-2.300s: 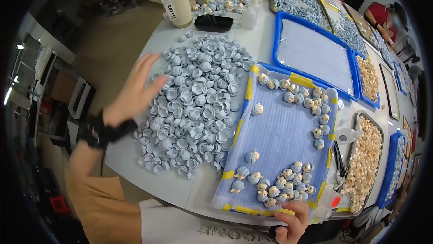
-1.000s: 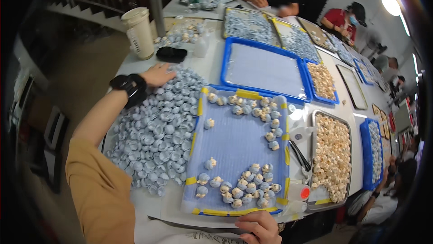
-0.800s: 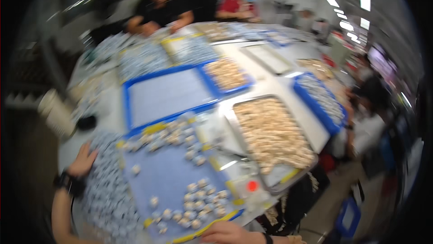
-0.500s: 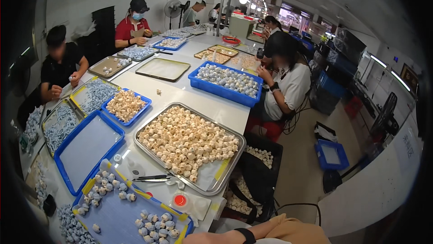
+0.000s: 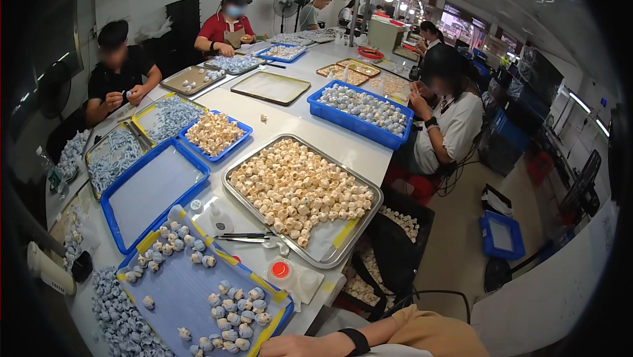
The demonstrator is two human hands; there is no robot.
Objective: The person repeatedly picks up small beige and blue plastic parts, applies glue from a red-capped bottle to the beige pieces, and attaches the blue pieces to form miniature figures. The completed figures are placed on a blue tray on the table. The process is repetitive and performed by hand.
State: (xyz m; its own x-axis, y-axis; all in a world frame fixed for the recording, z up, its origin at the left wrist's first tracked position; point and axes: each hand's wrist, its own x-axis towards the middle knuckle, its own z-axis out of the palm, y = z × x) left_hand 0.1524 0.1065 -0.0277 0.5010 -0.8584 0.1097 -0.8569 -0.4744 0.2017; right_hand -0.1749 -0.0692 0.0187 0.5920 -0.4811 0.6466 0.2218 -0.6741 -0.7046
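Along the lower edge lies my right hand (image 5: 290, 346), at the near right corner of a blue-lined tray (image 5: 188, 291) with yellow tape on its rim. A black band circles my wrist, and the fingers are cut off by the picture's edge, so their hold is hidden. My left hand is out of view. Small round cream-and-blue pieces (image 5: 237, 311) sit clustered in the tray's near right part, and more (image 5: 175, 238) are along its far left side. Further off, a metal tray (image 5: 377, 208) holds a heap of hollow cream pieces (image 5: 297, 189).
Thin black-handled tools (image 5: 245, 235), a white bottle (image 5: 221, 220) and a red-topped jar (image 5: 280, 269) lie between the trays. Loose blue pieces (image 5: 125, 311) pile at left beside a cup (image 5: 49, 268). A blue tray (image 5: 204, 173) stands behind. Several co-workers sit around the table.
The whole view has shifted, so the table and trays appear further right and higher. More pieces in the near tray and a cup at left have come into sight.
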